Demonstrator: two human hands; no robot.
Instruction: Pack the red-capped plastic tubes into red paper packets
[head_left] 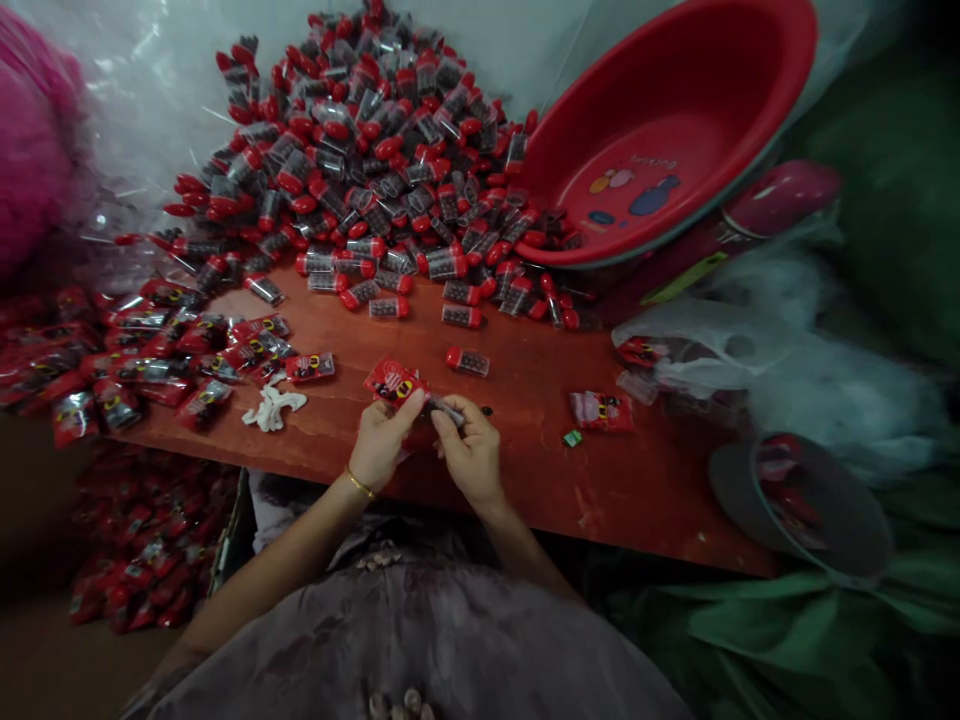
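My left hand (pixel 381 445) is closed on a red printed packet (pixel 390 380), which points up and to the left. Close beside it, my right hand (pixel 472 450) pinches a small clear tube (pixel 448 408) with dark contents, at the packet's near end. Whether the tube's tip is inside the packet cannot be told. Just beyond my hands a red-capped tube (pixel 468 361) lies on the red-brown table (pixel 525 480). A large pile of similar red-capped tubes (pixel 375 180) rises at the back.
Filled red packets (pixel 165 350) cover the table's left end, beside a crumpled white scrap (pixel 274 408). More packets (pixel 150 540) lie below. A tilted red basin (pixel 675 120) stands behind right. Flat packets (pixel 602 411), plastic bags (pixel 787 370) and a grey bin (pixel 817 510) are at the right.
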